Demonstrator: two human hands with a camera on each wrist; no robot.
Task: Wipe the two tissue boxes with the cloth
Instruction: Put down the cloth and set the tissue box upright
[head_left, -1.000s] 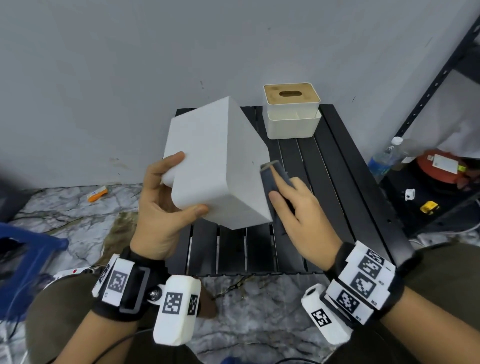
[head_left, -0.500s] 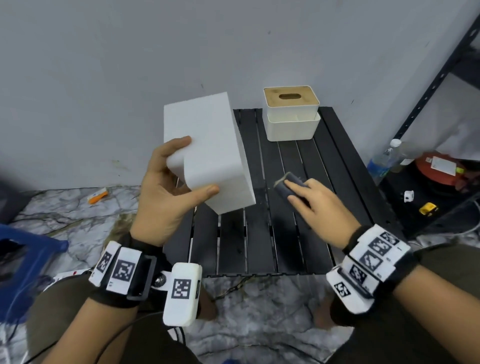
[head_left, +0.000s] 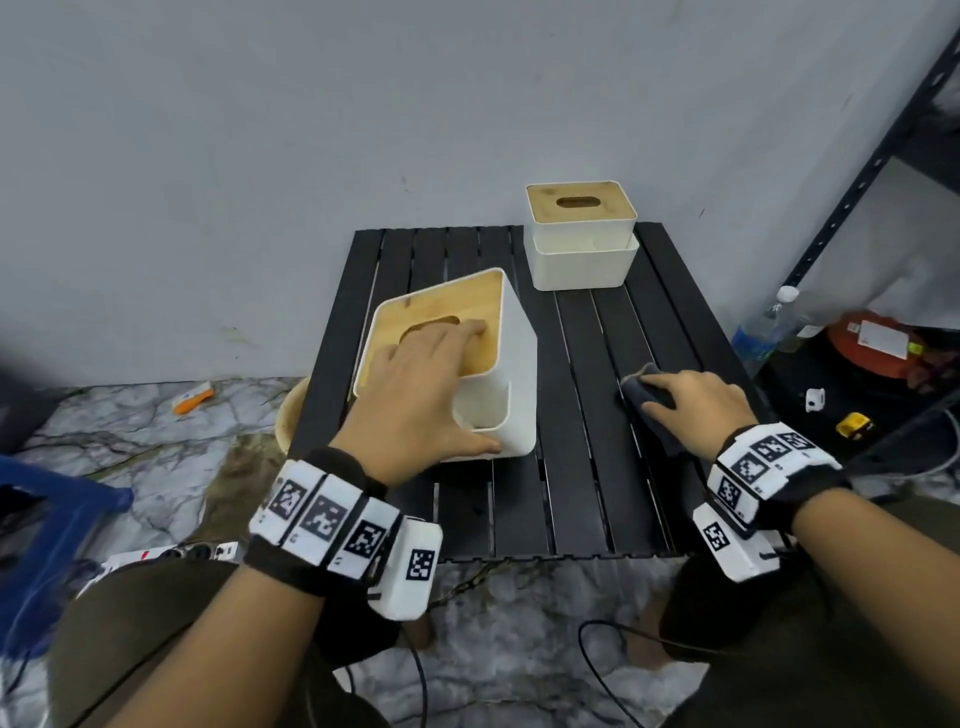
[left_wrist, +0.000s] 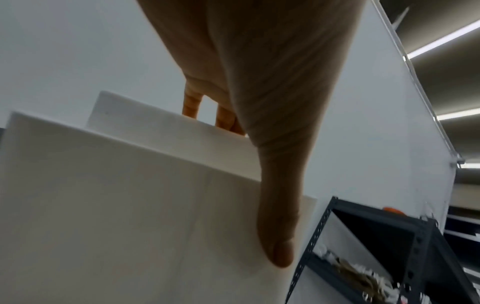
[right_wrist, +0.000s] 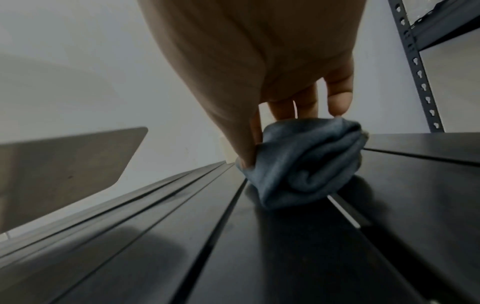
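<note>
Under the right hand, whose fingers clasp the cloth against the table, the wad is kept apart from the tilted tissue box gripped leftward by the left hand, while the second box is left farther back.

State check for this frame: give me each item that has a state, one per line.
Near tissue box: tilted, wooden lid up, gripped by the left hand.
Far tissue box: upright at the table's back, untouched.
Cloth: bunched, touching the table, held by the right hand.
Water bottle: upright, capped.
</note>
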